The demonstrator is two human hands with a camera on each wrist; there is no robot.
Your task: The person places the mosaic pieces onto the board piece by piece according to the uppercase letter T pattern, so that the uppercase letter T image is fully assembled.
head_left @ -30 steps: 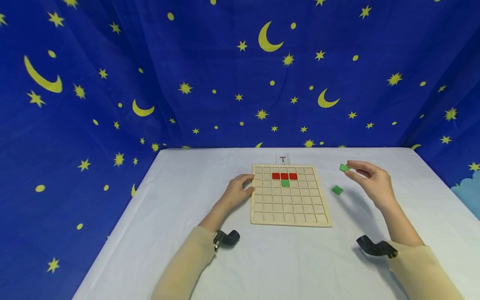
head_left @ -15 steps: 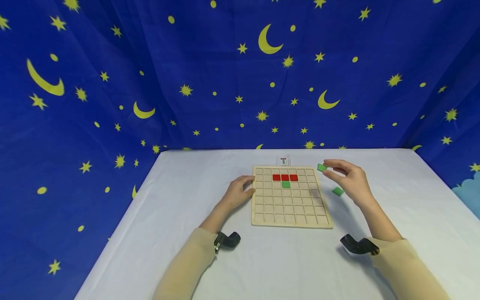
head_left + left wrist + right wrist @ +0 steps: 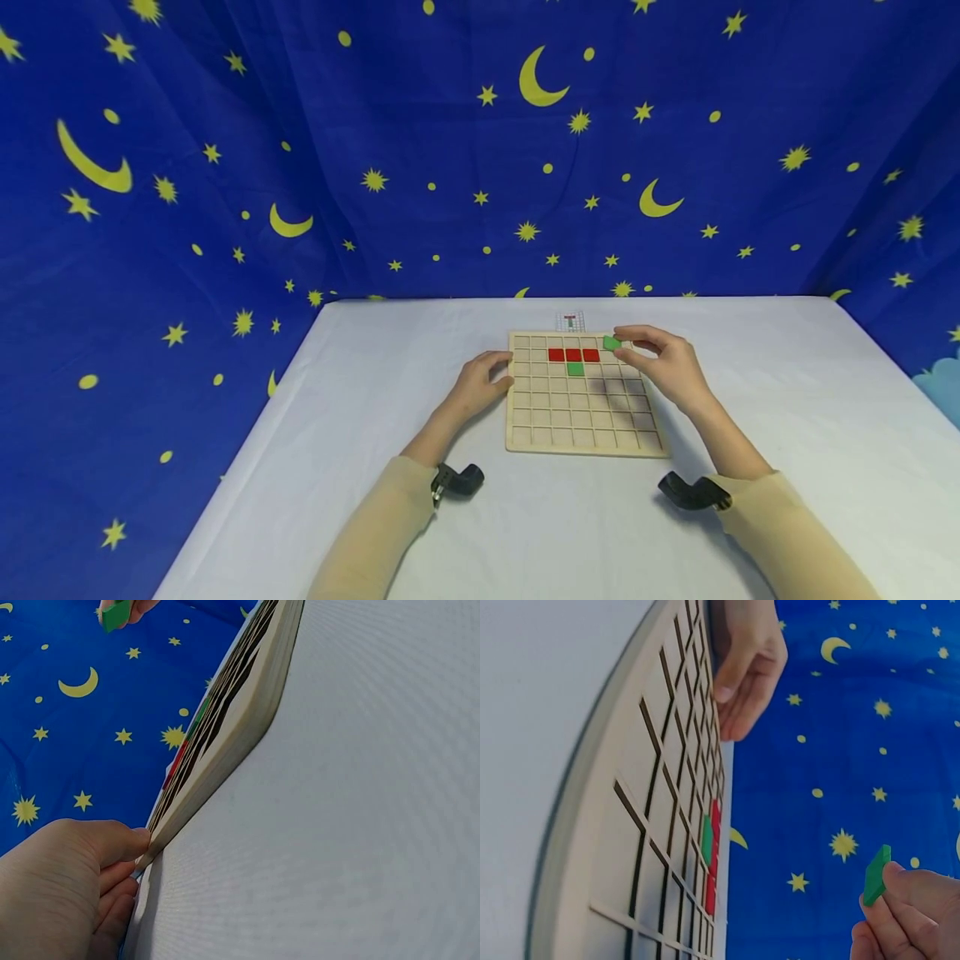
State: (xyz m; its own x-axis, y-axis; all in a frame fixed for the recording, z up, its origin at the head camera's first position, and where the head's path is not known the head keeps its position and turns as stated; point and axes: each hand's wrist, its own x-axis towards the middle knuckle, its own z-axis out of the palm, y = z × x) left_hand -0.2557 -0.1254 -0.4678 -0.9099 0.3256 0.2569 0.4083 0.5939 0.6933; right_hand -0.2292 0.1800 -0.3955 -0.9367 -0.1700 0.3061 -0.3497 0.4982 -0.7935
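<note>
My right hand (image 3: 667, 367) pinches a small green square tile (image 3: 612, 342) between thumb and fingertips, raised over the far right part of a wooden grid board (image 3: 585, 451). In the right wrist view this tile (image 3: 876, 877) is tilted, seen nearly edge-on. My left hand (image 3: 474, 385) touches the board's left edge with thumb and fingertips. On the board lie a row of red tiles (image 3: 573, 355) and, directly below the middle one, a single green tile (image 3: 575, 369). The left wrist view shows my left thumb (image 3: 124, 841) right at the board's rim.
A small printed card (image 3: 570, 321) with a T-shaped coloured pattern lies just behind the board. The white cloth-covered table (image 3: 375, 375) ends at a blue curtain (image 3: 450, 150) with yellow moons and stars. Both wrists carry black camera mounts (image 3: 459, 481).
My right hand has carried the pinched green tile leftward from beside the board to above it. The loose green tile on the table is now hidden behind that hand. My left hand stays put.
</note>
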